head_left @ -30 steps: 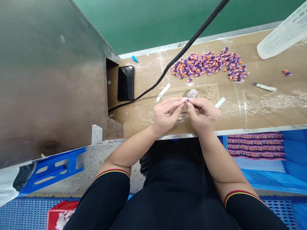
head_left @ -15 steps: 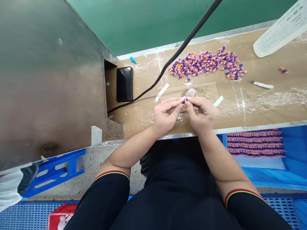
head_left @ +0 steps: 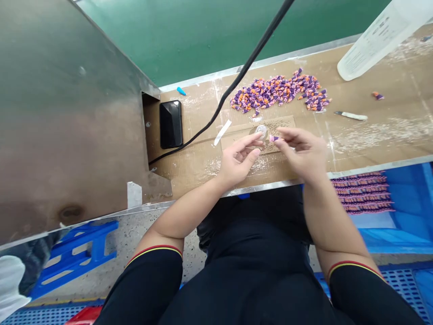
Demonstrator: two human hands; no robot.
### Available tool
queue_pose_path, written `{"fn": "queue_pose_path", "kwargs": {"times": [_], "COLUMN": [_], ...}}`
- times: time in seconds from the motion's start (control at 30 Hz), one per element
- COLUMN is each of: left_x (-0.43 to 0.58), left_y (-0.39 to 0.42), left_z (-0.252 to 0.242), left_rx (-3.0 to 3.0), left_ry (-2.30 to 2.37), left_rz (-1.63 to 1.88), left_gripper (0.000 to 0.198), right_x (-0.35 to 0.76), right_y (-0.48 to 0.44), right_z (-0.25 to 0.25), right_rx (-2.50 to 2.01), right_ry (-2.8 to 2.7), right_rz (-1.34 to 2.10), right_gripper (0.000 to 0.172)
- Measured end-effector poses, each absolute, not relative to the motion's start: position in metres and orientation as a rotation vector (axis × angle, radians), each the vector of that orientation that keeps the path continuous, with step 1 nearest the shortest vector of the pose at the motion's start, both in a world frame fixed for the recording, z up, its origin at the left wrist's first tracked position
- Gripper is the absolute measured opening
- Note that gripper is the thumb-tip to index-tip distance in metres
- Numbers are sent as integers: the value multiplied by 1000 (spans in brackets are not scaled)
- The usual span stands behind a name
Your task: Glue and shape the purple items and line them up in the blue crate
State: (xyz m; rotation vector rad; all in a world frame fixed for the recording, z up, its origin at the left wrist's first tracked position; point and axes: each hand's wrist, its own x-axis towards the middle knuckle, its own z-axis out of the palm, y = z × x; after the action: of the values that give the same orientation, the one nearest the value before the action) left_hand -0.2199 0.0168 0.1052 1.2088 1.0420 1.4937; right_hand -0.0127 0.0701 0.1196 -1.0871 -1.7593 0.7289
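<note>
Presently, far left: a steel panel point(head_left: 67, 113) stands beside your bench, with a blue plastic rack point(head_left: 74, 262) on the speckled floor below it.
Bench top: cardboard sheeting point(head_left: 379, 146) covers it, and a flat cardboard pad point(head_left: 243, 142) lies under your hands.
Phone: a black smartphone point(head_left: 171, 124) lies at the bench's left end, a black cable point(head_left: 216, 104) running just beside it.
Blue piece: a small blue cone point(head_left: 181, 91) lies near the back edge.
Left hand: your left hand point(head_left: 238, 160) is open, fingers spread, holding nothing, its fingertips just short of the held piece.
Paper: a white strip point(head_left: 222, 132) lies beyond your left fingers.
Cup: a small clear cup point(head_left: 261, 131) sits on the pad, just past your left fingertips.
Held piece: a small purple-and-pink piece point(head_left: 273, 138) sits between the hands, its tip pointing left.
Right hand: your right hand point(head_left: 301, 153) pinches that piece in its fingertips, apart from your left hand.
Heap: purple-and-orange pieces point(head_left: 279, 94) lie piled beyond the cup.
Knife: a white-handled craft knife point(head_left: 352, 115) lies right of the heap.
Far right: a blue bin point(head_left: 406, 203) holds rows of purple-and-pink strung pieces point(head_left: 363, 193), below the bench edge.
</note>
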Motion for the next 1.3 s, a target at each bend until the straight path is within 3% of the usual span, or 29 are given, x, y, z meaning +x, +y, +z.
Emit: {"fn": "queue_pose_path", "kwargs": {"times": [0.17,0.37,0.5,0.57,0.7,0.93,1.1,1.3], "left_x": [-224,-228,-233,-237,-244,-249,-245,-240], "left_y": [21,22,25,27,28,38,65,81], "left_z": [100,102,101,99,96,98,95,96], "left_rx": [1327,1375,1392,1390,1403,1436,1409,1356], "left_ry": [1093,1140,1193,1219,1319,1410,1650,1855], "left_rz": [1561,1555,1576,1606,1631,1714,1885,1902], "left_gripper": [41,38,42,42,46,36,43,45], "right_x": [73,90,90,87,95,213,221,192], "right_y": [90,81,70,65,52,-22,-78,-88], "right_z": [136,124,116,113,105,63,36,23], "right_rx": [-1075,-918,-953,-963,-1067,-1742,-2402,-2505], "right_ry": [-2307,-2661,-2463,-2369,-2126,-1364,-1789,-1948], "right_rz": [624,500,527,583,676,559,1141,1444], "right_gripper": [8,16,44,37,6,25,30,29]}}
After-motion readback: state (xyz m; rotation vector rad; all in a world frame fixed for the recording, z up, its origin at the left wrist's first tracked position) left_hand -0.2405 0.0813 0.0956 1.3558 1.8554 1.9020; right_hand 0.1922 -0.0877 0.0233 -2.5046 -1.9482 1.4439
